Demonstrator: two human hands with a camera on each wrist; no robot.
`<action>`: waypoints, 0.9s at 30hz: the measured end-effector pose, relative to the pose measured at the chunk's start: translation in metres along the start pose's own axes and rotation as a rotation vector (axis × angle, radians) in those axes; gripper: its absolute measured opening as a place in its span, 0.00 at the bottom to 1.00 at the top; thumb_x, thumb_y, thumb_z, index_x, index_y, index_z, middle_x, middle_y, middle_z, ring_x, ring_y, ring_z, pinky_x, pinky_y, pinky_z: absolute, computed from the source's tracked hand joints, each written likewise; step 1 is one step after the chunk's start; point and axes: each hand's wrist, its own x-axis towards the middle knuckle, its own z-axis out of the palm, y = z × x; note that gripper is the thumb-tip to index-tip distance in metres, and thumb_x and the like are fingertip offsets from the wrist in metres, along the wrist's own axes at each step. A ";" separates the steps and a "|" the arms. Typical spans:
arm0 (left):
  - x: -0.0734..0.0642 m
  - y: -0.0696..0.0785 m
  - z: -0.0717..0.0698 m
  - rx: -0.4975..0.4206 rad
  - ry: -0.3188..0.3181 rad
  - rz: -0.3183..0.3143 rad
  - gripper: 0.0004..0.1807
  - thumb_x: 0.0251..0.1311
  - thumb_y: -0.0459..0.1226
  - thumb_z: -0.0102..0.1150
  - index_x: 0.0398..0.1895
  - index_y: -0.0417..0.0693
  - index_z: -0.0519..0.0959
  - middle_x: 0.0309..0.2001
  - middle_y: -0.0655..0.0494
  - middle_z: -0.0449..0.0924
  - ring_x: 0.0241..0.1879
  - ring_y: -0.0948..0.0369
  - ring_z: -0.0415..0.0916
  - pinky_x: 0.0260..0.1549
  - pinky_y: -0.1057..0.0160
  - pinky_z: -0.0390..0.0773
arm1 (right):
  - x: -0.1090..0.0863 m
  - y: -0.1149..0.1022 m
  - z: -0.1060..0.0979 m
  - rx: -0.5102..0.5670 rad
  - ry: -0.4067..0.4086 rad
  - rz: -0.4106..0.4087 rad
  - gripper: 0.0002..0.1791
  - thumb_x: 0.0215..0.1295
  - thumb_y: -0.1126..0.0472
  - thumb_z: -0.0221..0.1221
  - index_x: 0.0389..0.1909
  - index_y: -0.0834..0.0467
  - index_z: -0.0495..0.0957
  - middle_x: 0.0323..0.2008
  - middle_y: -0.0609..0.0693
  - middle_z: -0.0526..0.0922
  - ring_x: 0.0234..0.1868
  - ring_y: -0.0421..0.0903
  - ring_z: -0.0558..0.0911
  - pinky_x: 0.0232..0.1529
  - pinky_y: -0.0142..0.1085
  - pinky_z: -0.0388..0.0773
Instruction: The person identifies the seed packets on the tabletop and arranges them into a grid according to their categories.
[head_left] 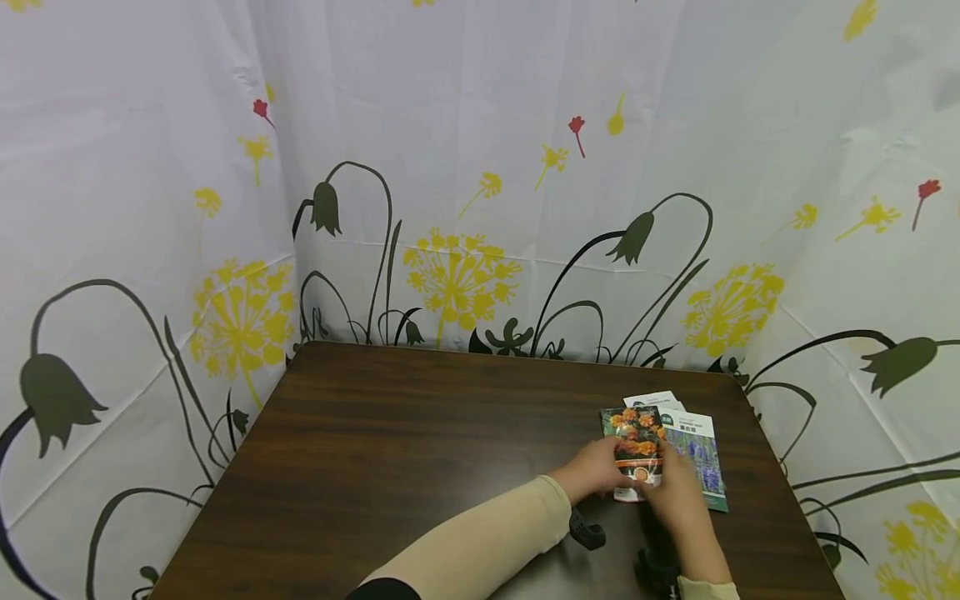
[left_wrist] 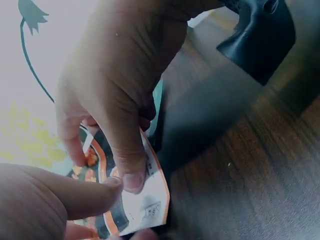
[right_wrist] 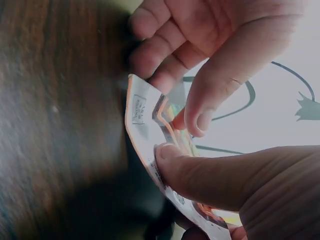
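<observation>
Both hands hold one seed packet [head_left: 637, 429] with orange flowers on its front, over the right part of the table. My left hand [head_left: 597, 468] pinches its left edge, thumb on the printed face. From the right, my right hand [head_left: 678, 487] grips the packet, its thumb pressing near the lower white part. In the right wrist view the packet [right_wrist: 145, 117] bends slightly between the two thumbs. The left wrist view shows the packet's white end [left_wrist: 152, 205] with orange trim. Beside and behind it lies a packet with purple flowers [head_left: 697, 450].
Another white-topped packet [head_left: 652, 399] sticks out behind the others. The brown wooden table [head_left: 420, 433] reaches back to a white curtain [head_left: 465, 108] printed with flowers. A black wrist mount [head_left: 587, 531] hangs under the left wrist.
</observation>
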 end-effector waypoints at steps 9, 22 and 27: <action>-0.005 0.004 -0.008 0.322 0.078 -0.001 0.37 0.55 0.52 0.85 0.65 0.51 0.78 0.53 0.51 0.90 0.47 0.56 0.87 0.46 0.60 0.86 | -0.003 -0.009 0.010 -0.005 -0.037 0.006 0.45 0.67 0.59 0.75 0.77 0.74 0.65 0.64 0.82 0.74 0.62 0.78 0.79 0.60 0.70 0.78; 0.001 0.004 0.008 0.774 0.156 -0.057 0.52 0.45 0.68 0.83 0.70 0.53 0.77 0.57 0.47 0.80 0.50 0.53 0.77 0.40 0.56 0.85 | -0.005 -0.007 0.008 -0.107 -0.062 -0.123 0.33 0.61 0.62 0.77 0.68 0.64 0.81 0.48 0.67 0.83 0.44 0.61 0.83 0.46 0.61 0.80; 0.005 -0.001 0.018 0.855 0.205 -0.023 0.39 0.53 0.63 0.80 0.62 0.53 0.82 0.58 0.51 0.73 0.54 0.56 0.69 0.41 0.61 0.78 | -0.010 -0.006 0.011 -0.193 0.016 -0.159 0.27 0.52 0.61 0.83 0.55 0.60 0.89 0.47 0.64 0.81 0.49 0.65 0.79 0.51 0.63 0.75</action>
